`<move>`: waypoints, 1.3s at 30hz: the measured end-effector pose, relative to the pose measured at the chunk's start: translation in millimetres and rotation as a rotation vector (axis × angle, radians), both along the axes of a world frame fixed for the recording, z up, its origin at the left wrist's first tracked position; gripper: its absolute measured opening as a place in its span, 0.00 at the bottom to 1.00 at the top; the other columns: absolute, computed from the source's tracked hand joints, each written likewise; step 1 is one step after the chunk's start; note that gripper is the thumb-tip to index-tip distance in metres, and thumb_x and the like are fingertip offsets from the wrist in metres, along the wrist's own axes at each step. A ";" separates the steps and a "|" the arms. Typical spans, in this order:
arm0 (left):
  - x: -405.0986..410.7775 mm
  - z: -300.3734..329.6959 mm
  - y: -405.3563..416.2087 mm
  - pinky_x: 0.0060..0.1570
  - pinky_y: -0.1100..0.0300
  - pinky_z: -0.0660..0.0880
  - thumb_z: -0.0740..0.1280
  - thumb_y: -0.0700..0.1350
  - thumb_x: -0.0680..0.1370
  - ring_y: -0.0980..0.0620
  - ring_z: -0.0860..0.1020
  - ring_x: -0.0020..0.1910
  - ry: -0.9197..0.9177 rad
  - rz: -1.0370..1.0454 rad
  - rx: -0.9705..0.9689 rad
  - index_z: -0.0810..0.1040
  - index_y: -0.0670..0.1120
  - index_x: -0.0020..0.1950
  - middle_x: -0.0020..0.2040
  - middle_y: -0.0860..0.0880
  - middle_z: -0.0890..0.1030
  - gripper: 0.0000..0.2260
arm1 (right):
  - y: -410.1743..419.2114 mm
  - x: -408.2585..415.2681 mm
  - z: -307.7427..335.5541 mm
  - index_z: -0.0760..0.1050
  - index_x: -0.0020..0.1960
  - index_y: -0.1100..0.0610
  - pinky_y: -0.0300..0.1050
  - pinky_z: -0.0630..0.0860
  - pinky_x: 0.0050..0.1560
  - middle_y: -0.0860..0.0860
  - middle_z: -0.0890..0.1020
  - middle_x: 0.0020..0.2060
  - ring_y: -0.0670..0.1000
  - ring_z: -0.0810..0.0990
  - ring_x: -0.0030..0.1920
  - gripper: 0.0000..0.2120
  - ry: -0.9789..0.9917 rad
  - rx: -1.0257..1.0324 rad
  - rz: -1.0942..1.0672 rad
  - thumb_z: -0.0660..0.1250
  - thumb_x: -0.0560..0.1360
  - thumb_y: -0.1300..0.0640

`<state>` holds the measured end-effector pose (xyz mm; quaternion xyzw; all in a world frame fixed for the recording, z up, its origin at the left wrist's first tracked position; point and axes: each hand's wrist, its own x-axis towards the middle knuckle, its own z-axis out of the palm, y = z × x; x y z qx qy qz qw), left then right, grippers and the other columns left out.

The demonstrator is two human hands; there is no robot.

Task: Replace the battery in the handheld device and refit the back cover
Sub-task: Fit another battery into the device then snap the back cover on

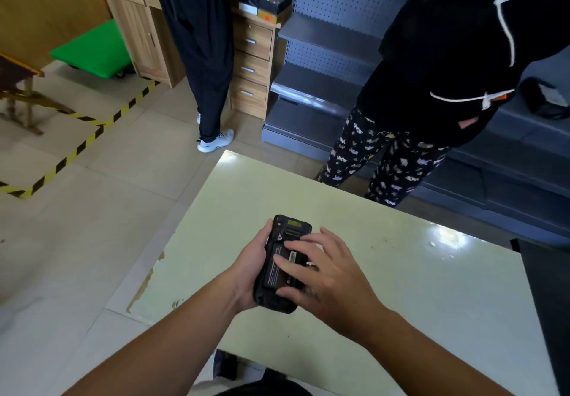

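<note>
Stood on pale floor tiles (pixel 101 210) crossed by yellow-black tape (pixel 77 149): pale green table (pixel 401 287), glare on its top; wooden drawers (pixel 251 68); grey metal shelving (pixel 324 65); green cart (pixel 95 47) beside a wooden desk (pixel 135 22).

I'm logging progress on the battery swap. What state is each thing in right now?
Handheld device: face down, held above the table, back cover off.
Battery: label up, lying in the device's open back.
Left hand: grip closed around the device's side.
Right hand: fingers spread, pressing on the battery.
Table: pale top, chipped along its left edge.
Desk drawers: all shut.
</note>
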<state>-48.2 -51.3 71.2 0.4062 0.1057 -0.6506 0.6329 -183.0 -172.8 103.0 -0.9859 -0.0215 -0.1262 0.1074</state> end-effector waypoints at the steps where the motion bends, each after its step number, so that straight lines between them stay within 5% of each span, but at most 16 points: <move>1: 1.7 2.1 -1.2 0.35 0.55 0.80 0.57 0.72 0.77 0.44 0.84 0.40 0.001 -0.001 -0.008 0.85 0.45 0.55 0.44 0.43 0.86 0.34 | -1.8 1.7 2.5 0.82 0.65 0.50 0.63 0.68 0.73 0.52 0.82 0.64 0.57 0.78 0.64 0.20 -0.013 -0.005 0.005 0.69 0.78 0.41; 17: 8.0 -1.5 -3.7 0.31 0.57 0.81 0.55 0.72 0.77 0.43 0.84 0.35 0.084 0.089 0.014 0.87 0.43 0.47 0.39 0.41 0.86 0.36 | 1.8 13.4 11.6 0.84 0.59 0.55 0.57 0.69 0.72 0.54 0.83 0.59 0.56 0.80 0.60 0.10 0.046 0.103 0.104 0.69 0.80 0.55; 20: 10.1 -10.1 -3.5 0.36 0.56 0.80 0.54 0.72 0.77 0.44 0.83 0.39 0.101 0.114 0.053 0.83 0.42 0.57 0.44 0.43 0.85 0.37 | 10.6 9.7 4.3 0.83 0.61 0.56 0.54 0.70 0.71 0.52 0.83 0.59 0.55 0.80 0.60 0.10 0.036 0.127 0.160 0.68 0.82 0.59; 25: 16.9 -16.9 -3.4 0.46 0.53 0.79 0.53 0.71 0.78 0.45 0.83 0.44 0.140 0.154 0.064 0.79 0.40 0.61 0.49 0.42 0.84 0.36 | 17.9 6.9 -5.1 0.79 0.68 0.56 0.51 0.72 0.67 0.51 0.82 0.64 0.55 0.79 0.61 0.15 0.055 0.121 0.154 0.66 0.82 0.58; 34: 19.6 -23.9 -13.0 0.40 0.54 0.80 0.55 0.71 0.78 0.44 0.81 0.39 0.194 0.137 0.001 0.79 0.41 0.65 0.48 0.42 0.82 0.36 | 23.0 1.2 -20.0 0.79 0.69 0.53 0.58 0.66 0.75 0.46 0.81 0.66 0.51 0.79 0.66 0.21 0.024 0.239 0.027 0.70 0.76 0.55; 39: 29.0 -46.6 0.4 0.41 0.54 0.79 0.53 0.71 0.78 0.44 0.82 0.40 0.045 0.006 0.072 0.81 0.41 0.63 0.49 0.42 0.85 0.37 | 13.6 3.8 -43.0 0.74 0.73 0.47 0.53 0.58 0.80 0.41 0.76 0.72 0.42 0.72 0.72 0.19 0.180 0.351 0.080 0.65 0.83 0.47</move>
